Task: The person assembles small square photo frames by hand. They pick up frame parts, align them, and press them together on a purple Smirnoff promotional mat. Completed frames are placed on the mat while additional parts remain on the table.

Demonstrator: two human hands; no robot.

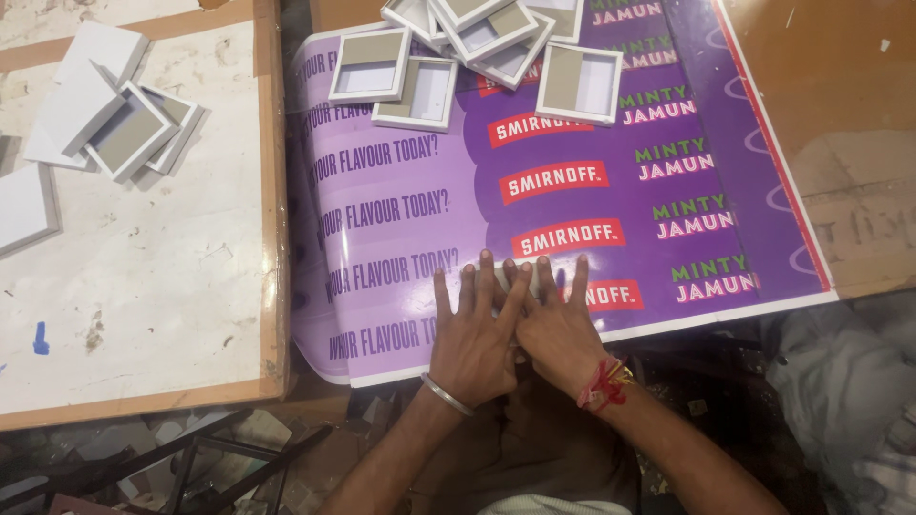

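Note:
My left hand [472, 336], with a metal bangle on the wrist, and my right hand [558, 329], with a red thread on the wrist, lie flat side by side on a large purple printed sheet [401, 191] near its front edge. The fingers of both hands are spread and partly overlap in the middle. A small white piece [504, 278] shows between the fingers, mostly hidden under them. I cannot tell what it is.
Several shallow white box trays with grey card insides [580, 84] are piled at the far end of the sheet. More white trays [129, 129] lie on the white wood-edged table [172, 286] to the left. A brown board [840, 114] lies right; scraps and metal frames sit below.

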